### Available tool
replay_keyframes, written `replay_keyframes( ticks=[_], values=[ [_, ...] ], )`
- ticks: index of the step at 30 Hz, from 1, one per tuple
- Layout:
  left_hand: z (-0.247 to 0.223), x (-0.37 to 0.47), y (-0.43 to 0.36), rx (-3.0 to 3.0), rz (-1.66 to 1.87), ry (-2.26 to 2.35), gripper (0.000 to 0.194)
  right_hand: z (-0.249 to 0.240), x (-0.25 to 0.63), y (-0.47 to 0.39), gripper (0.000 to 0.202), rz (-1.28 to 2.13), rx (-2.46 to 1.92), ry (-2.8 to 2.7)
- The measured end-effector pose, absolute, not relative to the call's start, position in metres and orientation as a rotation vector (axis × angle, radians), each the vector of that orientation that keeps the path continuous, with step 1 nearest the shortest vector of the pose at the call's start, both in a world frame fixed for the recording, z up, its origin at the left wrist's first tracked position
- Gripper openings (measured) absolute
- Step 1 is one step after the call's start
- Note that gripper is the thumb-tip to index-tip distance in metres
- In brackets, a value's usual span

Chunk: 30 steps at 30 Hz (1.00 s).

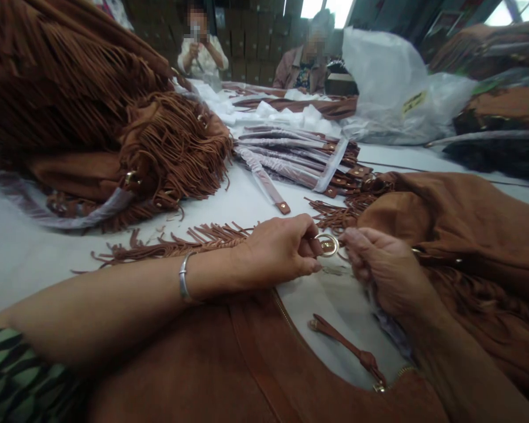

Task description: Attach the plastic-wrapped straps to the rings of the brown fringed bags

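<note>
A gold-coloured metal ring [327, 245] is between my two hands, above the brown suede bag [194, 358]. My left hand [277, 249] is closed, its thumb and fingers pinching the ring's left side. On the ring's other side my right hand [379, 264] is closed in a pinch. A plastic-wrapped strap [392, 335] hangs out below my right palm; its end at the fingers is mostly hidden. The bag lies in front of me with its zip edge [286, 311] curving open. A leather zip pull [346, 346] lies across the white table beside it.
Fringed brown bags [171, 147] are piled at the left, and another brown bag [471, 217] lies at the right. A bundle of wrapped straps [291, 155] sits mid-table. Behind it are a white plastic bag [383, 82] and two people across the table [203, 223].
</note>
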<state>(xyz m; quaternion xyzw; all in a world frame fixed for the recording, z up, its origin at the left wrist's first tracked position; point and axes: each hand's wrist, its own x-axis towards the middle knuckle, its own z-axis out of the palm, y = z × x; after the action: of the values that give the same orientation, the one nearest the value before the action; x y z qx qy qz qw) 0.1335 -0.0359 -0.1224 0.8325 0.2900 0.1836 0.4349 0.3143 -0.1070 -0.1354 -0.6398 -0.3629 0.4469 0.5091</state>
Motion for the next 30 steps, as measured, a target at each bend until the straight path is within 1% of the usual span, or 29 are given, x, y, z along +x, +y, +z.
replay_keyframes(
  ticks=[5, 10, 13, 15, 18, 21, 24, 27, 30],
  values=[
    [-0.123, 0.132, -0.035, 2.064, 0.512, 0.727, 0.026, -0.128, 0.301, -0.116, 0.035, 1.256, -1.431, -0.848],
    [-0.122, 0.132, -0.035, 2.093, 0.53, 0.645, 0.035, -0.135, 0.285, -0.12, 0.03, 1.134, -1.396, -0.872],
    [-0.124, 0.132, -0.035, 2.034, 0.555, 0.64, 0.046, -0.136, 0.285, -0.121, 0.032, 1.083, -1.423, -0.995],
    [-0.124, 0.132, -0.036, 2.015, 0.566, 0.656, 0.048, -0.133, 0.287, -0.122, 0.034, 1.045, -1.437, -1.086],
    [-0.123, 0.13, -0.039, 2.077, 0.577, 0.608, 0.045, -0.127, 0.295, -0.124, 0.036, 1.021, -1.483, -1.249],
    [-0.121, 0.129, -0.042, 2.209, 0.571, 0.517, 0.043, -0.119, 0.302, -0.126, 0.037, 1.095, -1.542, -1.338],
    [-0.123, 0.127, -0.042, 2.239, 0.573, 0.477, 0.039, -0.116, 0.301, -0.127, 0.038, 1.157, -1.568, -1.209],
    [-0.126, 0.128, -0.039, 2.148, 0.619, 0.485, 0.035, -0.122, 0.291, -0.126, 0.038, 1.122, -1.545, -1.064],
    [-0.129, 0.13, -0.036, 2.065, 0.652, 0.503, 0.032, -0.133, 0.281, -0.125, 0.035, 1.058, -1.525, -1.055]
  ],
)
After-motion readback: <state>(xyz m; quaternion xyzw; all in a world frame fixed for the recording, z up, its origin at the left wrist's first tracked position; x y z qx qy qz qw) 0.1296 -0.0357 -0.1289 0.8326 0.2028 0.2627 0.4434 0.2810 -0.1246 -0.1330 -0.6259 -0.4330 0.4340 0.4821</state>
